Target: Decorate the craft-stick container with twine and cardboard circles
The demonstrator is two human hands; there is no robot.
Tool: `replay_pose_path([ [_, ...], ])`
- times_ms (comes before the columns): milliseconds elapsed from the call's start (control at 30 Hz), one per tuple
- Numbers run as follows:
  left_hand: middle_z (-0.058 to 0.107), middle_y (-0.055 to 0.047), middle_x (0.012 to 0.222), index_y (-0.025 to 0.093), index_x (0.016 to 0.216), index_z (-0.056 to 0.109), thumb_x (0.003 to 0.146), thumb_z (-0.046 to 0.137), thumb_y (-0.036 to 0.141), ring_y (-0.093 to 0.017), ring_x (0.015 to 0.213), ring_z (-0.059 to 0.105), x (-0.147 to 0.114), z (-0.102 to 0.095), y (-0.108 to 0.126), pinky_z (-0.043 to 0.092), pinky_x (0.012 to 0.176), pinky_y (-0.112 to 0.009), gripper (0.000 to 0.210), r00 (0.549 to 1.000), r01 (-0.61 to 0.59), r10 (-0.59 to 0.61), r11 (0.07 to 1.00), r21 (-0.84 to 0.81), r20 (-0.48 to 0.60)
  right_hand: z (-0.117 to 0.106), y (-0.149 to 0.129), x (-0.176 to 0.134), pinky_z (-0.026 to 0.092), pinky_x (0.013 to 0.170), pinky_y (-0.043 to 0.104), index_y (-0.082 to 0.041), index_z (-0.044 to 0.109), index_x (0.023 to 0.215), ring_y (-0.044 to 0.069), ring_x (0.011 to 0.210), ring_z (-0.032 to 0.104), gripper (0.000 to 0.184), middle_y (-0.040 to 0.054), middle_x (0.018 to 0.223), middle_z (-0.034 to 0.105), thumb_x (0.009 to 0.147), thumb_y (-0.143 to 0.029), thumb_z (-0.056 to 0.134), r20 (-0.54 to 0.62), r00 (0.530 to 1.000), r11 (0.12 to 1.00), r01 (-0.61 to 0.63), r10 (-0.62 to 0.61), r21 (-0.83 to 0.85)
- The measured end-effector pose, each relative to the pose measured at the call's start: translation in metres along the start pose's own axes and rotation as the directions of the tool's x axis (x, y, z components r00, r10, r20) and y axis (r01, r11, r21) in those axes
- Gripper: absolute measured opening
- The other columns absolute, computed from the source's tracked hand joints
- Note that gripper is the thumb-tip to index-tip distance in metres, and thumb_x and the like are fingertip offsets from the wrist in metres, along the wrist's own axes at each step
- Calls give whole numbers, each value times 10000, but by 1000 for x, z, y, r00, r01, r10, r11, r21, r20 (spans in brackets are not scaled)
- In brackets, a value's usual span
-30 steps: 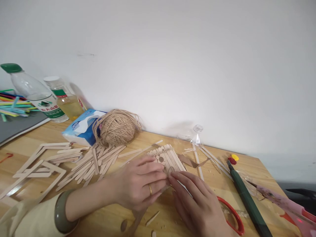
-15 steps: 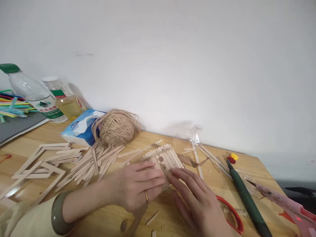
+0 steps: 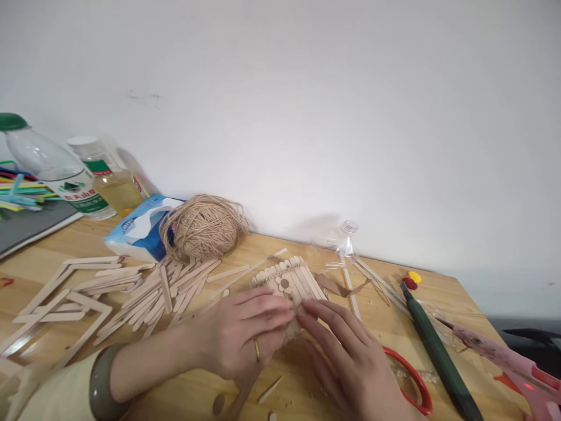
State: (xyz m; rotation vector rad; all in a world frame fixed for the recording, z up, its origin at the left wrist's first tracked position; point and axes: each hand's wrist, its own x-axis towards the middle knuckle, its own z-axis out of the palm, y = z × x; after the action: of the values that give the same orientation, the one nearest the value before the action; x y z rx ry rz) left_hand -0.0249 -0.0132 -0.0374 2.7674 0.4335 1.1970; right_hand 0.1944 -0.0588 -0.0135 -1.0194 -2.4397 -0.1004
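A small panel of wooden craft sticks (image 3: 309,280) lies on the table, trimmed with twine along its far edge and bearing a flower of light discs with a brown centre (image 3: 285,284). My left hand (image 3: 248,333), with a ring on one finger, covers its near left part, fingers pressed together on it. From the right, my right hand (image 3: 355,356) has its curled fingertips on the panel's near part, almost meeting the left fingertips. Whatever lies under the fingertips is hidden.
Loose craft sticks (image 3: 153,292) spread at left, below a twine ball (image 3: 205,228) and a tissue pack (image 3: 146,225). Two bottles stand behind. At right are red-handled scissors (image 3: 414,374), a dark green pen-like tool (image 3: 438,351) and a pink glue gun (image 3: 504,356) with a red light.
The left hand's fingers have shifted slightly on the panel, while the right hand holds nearly the same place. The view has turned a little, moving the left-side objects leftward.
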Motion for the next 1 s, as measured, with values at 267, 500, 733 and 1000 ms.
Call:
replay_pose_path([
  [267,695,-104,1039,134,967,604,724,532,143,-174,1052,595,-1,3,-2,431,1001,-342,253,999,-28,28,1000,6,-37,-9,6,-8,497,856,363,-67,506,1179,243,1071,532,316,169,1093,598,867,-96,463,-104,991,996,-72,78,58],
  [500,705,-98,1020,134,993,604,752,505,133,-166,1030,608,3,1,0,453,979,-329,260,999,-21,22,1000,16,-37,-12,-4,-1,513,714,322,-119,607,1053,214,891,565,246,117,921,617,856,-106,461,-95,994,998,-52,50,-21],
  [733,722,-69,973,133,935,630,761,504,113,-169,1052,596,4,2,1,415,1014,-332,217,999,-4,5,1000,16,-52,-2,-9,7,496,729,314,-118,656,1015,209,854,596,253,91,911,693,870,-123,449,-110,994,999,2,-8,-54],
  [1000,733,-42,895,165,908,628,781,496,128,-141,998,615,7,2,2,432,990,-302,187,994,11,-9,1000,20,-109,-1,-7,9,483,758,312,-96,645,1027,196,851,616,267,87,925,710,862,-88,436,-103,994,999,31,-35,-43],
])
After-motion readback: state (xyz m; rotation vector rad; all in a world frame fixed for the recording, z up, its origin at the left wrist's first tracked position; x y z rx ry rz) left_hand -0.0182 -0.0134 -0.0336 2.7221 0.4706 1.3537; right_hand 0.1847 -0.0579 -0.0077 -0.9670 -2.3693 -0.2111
